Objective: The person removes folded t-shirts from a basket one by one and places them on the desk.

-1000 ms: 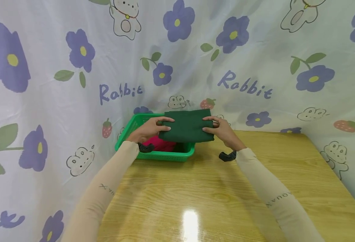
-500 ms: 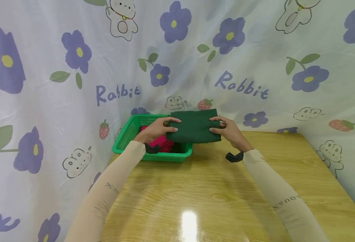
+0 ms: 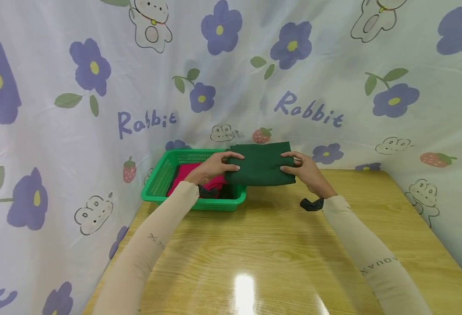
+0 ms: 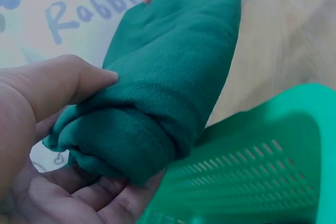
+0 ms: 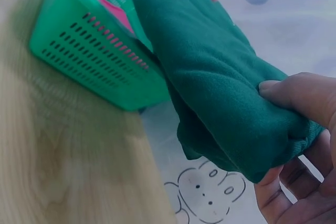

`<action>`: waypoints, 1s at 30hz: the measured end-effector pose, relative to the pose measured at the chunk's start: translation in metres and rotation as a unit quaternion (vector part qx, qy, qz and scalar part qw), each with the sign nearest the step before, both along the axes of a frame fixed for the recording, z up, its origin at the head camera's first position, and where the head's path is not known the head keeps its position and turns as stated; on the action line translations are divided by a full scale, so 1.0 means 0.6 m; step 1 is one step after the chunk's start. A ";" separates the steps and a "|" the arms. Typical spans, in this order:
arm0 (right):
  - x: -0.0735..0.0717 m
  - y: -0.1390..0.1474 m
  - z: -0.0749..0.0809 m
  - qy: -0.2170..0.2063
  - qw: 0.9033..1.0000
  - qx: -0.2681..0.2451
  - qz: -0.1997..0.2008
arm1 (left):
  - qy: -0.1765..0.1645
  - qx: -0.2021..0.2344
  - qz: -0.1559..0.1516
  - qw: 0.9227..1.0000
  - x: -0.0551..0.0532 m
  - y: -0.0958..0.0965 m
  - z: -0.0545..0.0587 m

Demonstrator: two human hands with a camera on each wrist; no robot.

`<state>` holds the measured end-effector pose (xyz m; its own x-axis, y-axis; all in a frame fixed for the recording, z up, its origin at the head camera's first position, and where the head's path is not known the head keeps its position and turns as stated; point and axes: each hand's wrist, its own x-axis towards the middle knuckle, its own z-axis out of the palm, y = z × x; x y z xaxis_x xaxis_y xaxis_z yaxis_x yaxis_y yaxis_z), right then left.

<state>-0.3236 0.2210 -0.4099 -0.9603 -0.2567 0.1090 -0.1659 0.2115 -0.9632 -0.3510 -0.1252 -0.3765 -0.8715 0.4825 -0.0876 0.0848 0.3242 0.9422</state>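
Observation:
A folded dark green cloth (image 3: pixel 260 164) is held up between both hands, at the right end of the green basket. My left hand (image 3: pixel 215 166) grips its left end, thumb on the near face and fingers beneath, as the left wrist view shows. On the opposite end, my right hand (image 3: pixel 306 173) pinches the cloth (image 5: pixel 210 77) the same way. The layers at the left end are rolled and loosely bunched in the left wrist view. Part of the basket's right side is hidden behind the cloth and left hand.
The green plastic basket (image 3: pixel 199 204) with slotted walls stands at the table's back left. Red-pink fabric (image 3: pixel 185 169) lies inside it. A wooden table (image 3: pixel 278 245) extends to the front and right. A curtain (image 3: pixel 246 83) printed with flowers and rabbits hangs behind and at the sides.
Both hands have carried the green cloth rightward, from over the basket toward its right edge. More of the red-pink fabric now shows. The view has turned slightly.

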 end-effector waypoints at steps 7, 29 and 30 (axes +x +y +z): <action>0.001 0.027 -0.007 -0.006 1.000 0.000 -0.006 | -0.012 0.004 -0.005 1.000 -0.005 0.029 -0.005; 0.023 0.113 -0.013 -0.007 0.999 0.023 -0.029 | 0.011 -0.006 -0.038 0.999 -0.005 0.116 -0.013; 0.024 0.116 -0.013 -0.008 0.999 0.023 -0.029 | 0.010 -0.005 -0.039 0.999 -0.006 0.119 -0.015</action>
